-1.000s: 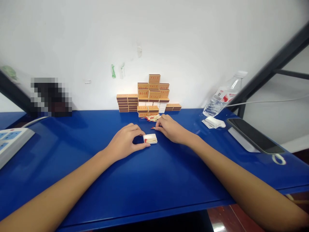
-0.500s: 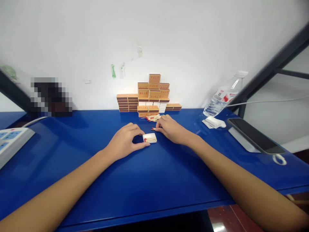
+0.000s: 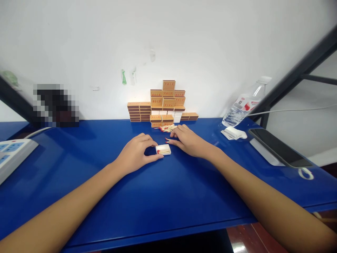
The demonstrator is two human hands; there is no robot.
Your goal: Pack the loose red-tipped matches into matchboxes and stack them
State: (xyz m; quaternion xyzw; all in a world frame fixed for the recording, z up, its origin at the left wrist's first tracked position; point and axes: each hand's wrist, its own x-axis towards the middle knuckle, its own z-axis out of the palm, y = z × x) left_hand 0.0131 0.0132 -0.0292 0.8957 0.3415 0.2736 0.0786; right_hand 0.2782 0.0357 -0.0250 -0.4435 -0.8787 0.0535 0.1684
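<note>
A small white matchbox tray rests on the blue table with several red-tipped matches inside. The thumb and fingers of my left hand grip it by its left end. Just beyond its right corner, my right hand pinches a few matches with thumb and fingertips, their red heads pointing left. A loose pile of matches lies behind that hand, partly covered by its fingers. Right behind the pile stand stacked matchboxes with tan printed faces.
Further matchbox stacks stand against the wall. On the right are a tilted water bottle, a white packet and a phone on a white block. A power strip sits at the left edge of the table.
The matches in my right hand have fanned apart slightly, and its index finger has lifted a little from the thumb. My left hand and the tray stay put.
</note>
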